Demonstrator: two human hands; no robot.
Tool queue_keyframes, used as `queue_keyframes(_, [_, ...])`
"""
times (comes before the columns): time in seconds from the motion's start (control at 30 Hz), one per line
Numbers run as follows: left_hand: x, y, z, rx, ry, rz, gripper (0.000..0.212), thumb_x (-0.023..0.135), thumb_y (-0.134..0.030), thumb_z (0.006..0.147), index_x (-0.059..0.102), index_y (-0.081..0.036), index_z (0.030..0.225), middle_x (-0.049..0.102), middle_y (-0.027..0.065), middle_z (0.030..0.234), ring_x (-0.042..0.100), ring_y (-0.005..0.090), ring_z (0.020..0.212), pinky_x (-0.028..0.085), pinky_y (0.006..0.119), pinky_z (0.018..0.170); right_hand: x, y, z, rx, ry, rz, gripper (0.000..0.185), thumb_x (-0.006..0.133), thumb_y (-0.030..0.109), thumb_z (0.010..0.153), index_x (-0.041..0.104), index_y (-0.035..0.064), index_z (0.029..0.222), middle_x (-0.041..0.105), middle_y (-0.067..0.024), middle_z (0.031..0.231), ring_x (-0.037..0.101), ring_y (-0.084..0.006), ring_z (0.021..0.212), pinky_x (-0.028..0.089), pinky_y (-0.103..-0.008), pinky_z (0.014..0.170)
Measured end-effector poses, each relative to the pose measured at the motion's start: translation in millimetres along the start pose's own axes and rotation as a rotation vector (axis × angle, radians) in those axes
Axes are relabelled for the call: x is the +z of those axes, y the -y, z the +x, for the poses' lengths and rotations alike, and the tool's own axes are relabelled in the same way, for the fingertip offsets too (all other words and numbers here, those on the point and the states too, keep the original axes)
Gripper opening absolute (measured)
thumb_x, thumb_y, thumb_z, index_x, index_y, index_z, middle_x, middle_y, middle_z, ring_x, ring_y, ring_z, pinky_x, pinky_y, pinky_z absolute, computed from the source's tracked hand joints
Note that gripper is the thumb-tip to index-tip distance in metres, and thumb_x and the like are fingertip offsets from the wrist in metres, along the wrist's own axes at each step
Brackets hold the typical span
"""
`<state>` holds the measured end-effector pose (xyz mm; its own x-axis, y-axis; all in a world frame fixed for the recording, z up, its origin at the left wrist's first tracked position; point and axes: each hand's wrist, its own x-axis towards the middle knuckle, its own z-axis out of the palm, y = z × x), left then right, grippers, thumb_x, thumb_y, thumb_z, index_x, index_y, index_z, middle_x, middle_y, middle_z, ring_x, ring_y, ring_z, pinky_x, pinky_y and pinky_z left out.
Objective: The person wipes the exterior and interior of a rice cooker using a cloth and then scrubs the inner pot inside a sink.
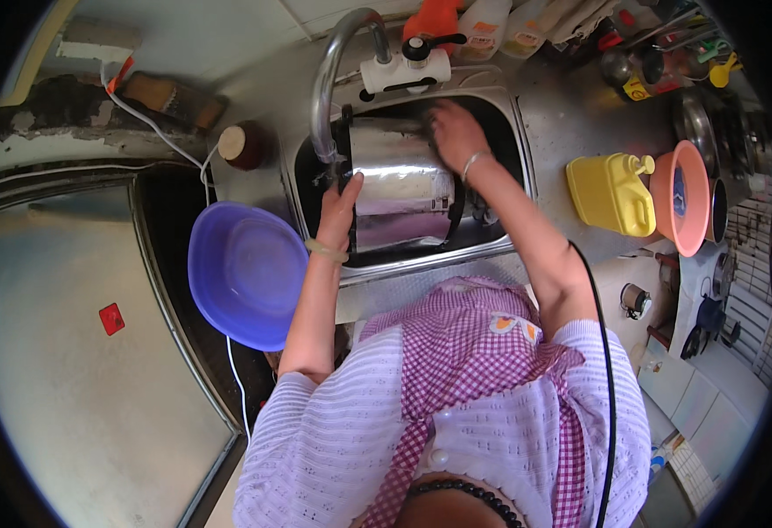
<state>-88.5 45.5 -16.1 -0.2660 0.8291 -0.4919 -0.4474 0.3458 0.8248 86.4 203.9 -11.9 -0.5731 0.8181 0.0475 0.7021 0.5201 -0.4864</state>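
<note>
A shiny stainless steel cylindrical vessel [396,181] with black end rims lies on its side in the sink [518,152]. A label with print sits near its right end. My left hand [339,208] grips its left end, thumb on the rim and fingers hidden behind. Over the upper right end is my right hand [455,135], its fingers blurred; whether they hold anything does not show. The curved chrome spout [323,99] of the faucet ends just above the vessel's left end, with what looks like water below it. A dark, crumpled thing [485,212] lies in the sink by the right end.
A purple plastic basin [247,277] stands left of the sink, below a brown jar [240,145] with a pale lid. To the right are a yellow jug [610,195] and a pink basin [683,204]. Bottles [485,30] line the back behind the white faucet body [405,71].
</note>
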Motion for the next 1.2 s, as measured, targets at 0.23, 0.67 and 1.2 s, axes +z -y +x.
queue_keyframes(0.23, [-2.8, 23.9, -6.0, 0.225, -0.316, 0.084, 0.038, 0.053, -0.033, 0.088, 0.056, 0.003, 0.099, 0.057, 0.0068, 0.090, 0.048, 0.0132, 0.082, 0.039, 0.027, 0.075, 25.5, 81.0, -52.1, -0.436, -0.096, 0.203, 0.032, 0.052, 0.009, 0.077, 0.056, 0.0025, 0.107, 0.048, -0.0175, 0.120, 0.046, -0.0331, 0.111, 0.041, -0.0394, 0.091])
queue_keyframes(0.67, [-8.0, 43.5, 8.4, 0.196, -0.182, -0.065, 0.047, 0.048, -0.037, 0.091, 0.051, 0.005, 0.113, 0.056, 0.0079, 0.105, 0.051, 0.0141, 0.093, 0.037, 0.025, 0.085, 45.9, 94.6, 33.7, -0.051, 0.190, 0.147, 0.024, 0.052, 0.010, 0.076, 0.056, 0.0005, 0.097, 0.053, -0.0206, 0.105, 0.050, -0.0364, 0.099, 0.042, -0.0410, 0.085])
queue_keyframes(1.2, [-17.5, 57.1, -7.5, 0.185, -0.361, 0.169, 0.057, 0.049, -0.044, 0.088, 0.048, 0.007, 0.114, 0.054, 0.0090, 0.104, 0.046, 0.0158, 0.092, 0.036, 0.027, 0.082, 27.2, 77.3, -58.2, -0.425, -0.102, 0.171, 0.028, 0.045, 0.005, 0.075, 0.056, -0.0007, 0.101, 0.054, -0.0229, 0.106, 0.051, -0.0360, 0.103, 0.042, -0.0385, 0.089])
